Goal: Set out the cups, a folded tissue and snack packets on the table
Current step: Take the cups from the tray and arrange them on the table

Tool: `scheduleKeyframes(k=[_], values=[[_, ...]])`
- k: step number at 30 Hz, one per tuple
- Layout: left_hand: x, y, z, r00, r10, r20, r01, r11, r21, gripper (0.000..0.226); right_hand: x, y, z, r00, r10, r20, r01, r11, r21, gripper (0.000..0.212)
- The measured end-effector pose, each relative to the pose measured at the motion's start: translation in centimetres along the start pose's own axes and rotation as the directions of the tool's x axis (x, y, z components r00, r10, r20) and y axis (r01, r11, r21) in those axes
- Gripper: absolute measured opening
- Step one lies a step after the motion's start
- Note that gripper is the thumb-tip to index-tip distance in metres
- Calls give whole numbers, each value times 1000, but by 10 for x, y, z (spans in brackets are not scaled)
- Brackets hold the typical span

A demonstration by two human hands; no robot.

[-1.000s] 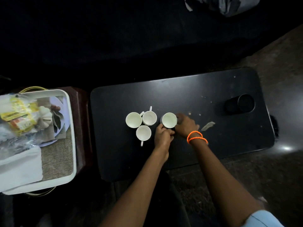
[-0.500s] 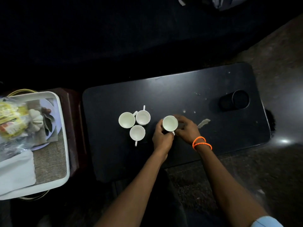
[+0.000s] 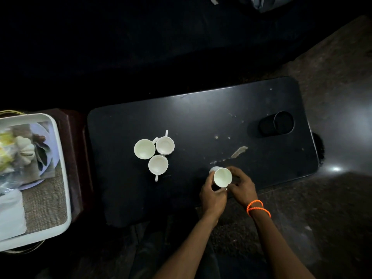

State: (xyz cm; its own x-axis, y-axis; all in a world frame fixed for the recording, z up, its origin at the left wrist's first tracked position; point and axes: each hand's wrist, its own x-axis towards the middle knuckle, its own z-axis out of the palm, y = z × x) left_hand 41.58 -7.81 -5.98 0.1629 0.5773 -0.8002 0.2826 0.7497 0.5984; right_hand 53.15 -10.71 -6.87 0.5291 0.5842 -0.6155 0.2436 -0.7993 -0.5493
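Here both hands grip one white cup (image 3: 222, 177) near the desk's (image 3: 201, 117) front edge: the left hand (image 3: 213, 196) clasps its near-left side, the right hand (image 3: 240, 185) its right. Three more cups (image 3: 155, 153) cluster apart, further left.

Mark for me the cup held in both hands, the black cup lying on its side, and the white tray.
Held cup (image 3: 222, 177), head view: on its pale inner wall.
Black cup (image 3: 266, 126), head view: on its side wall, lying tipped over.
White tray (image 3: 63, 170), head view: on its right rim.
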Motion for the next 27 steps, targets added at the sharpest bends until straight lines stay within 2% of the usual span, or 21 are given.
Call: scheduleKeyframes(k=[5,10,13,15,16,19,21,23,25,27], values=[[0,0,2,998,-48,46,46,998,50,69,0,9,-3,1000,10,-23,-10,1000,-24,64],[9,-1,-7,993,-63,102,59,997,41,64,3,9,0,997,65,-31,-65,998,-12,58],[14,3,-26,1000,-17,-11,18,998,67,51,2,-7,5,976,29,-215,-50,995,-92,60],[14,7,-48,989,52,-141,-43,997,69,43,-2,-25,14,940,-10,-341,-6,999,-46,57],[13,9,-62,970,103,-221,-87,993,79,40,-4,-36,21,932,-45,-361,38,999,-27,54],[10,16,-107,854,243,-459,-205,970,133,35,-12,-66,58,963,-109,-248,124,991,45,47],[12,20,-135,777,263,-572,-208,965,161,29,-18,-84,86,996,-56,-69,65,988,137,47],[20,23,-156,740,221,-636,-159,975,154,29,-23,-96,112,997,-20,71,8,986,168,47],[30,25,-171,765,139,-628,-90,990,109,37,-28,-105,134,990,-6,142,-19,985,171,51],[39,28,-179,847,79,-525,-33,995,96,42,-31,-112,150,985,1,174,-35,981,192,57]])
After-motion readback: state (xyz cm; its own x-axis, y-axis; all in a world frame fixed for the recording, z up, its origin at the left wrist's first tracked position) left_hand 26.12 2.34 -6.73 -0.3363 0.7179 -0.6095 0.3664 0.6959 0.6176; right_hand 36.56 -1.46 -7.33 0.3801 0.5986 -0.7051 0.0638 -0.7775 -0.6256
